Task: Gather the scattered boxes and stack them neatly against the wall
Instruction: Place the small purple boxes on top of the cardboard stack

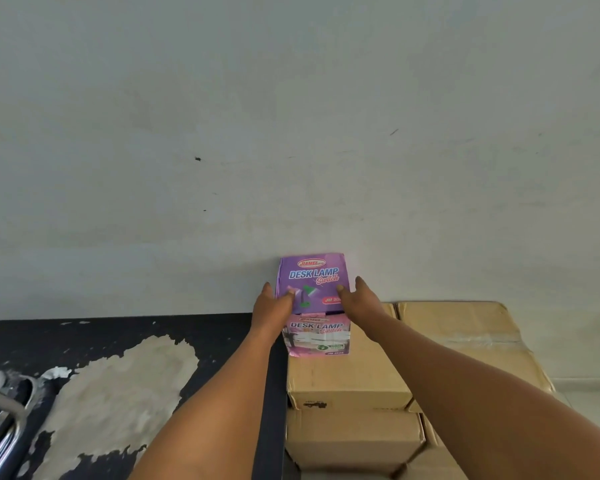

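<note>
Our left hand (pixel 272 301) clasps the purple lamp box (pixel 310 282) at its nine o'clock side, thumb laid across the printed front and the other fingers hidden round the side panel. Our right hand (pixel 357 299) does the same at three o'clock, thumb on the front near the red label, fingers wrapped out of sight. Neither hand is spread wide; both are half closed, just enough to pinch the carton between them.

The purple box stands upright with its back against the wall (pixel 291 133), sitting on a second lamp box (pixel 317 336) with a pink front. That one rests at the twelve o'clock end of a brown carton (pixel 347 379), which itself sits on another carton (pixel 354 438). A wider brown carton (pixel 465 330) lies at three o'clock of the pile, also near the wall. At nine o'clock is a dark floor (pixel 84 341) with a pale worn patch.

We judge the purple box to be light: thin printed card, probably mostly air round a small lamp. Its walls would dent under a hard squeeze, and the glossy print may be a little slick. Opposite side panels, low down near the corners where card is stiffest, look like the best place to hold. It sits narrow and tall, so it may topple if nudged.
</note>
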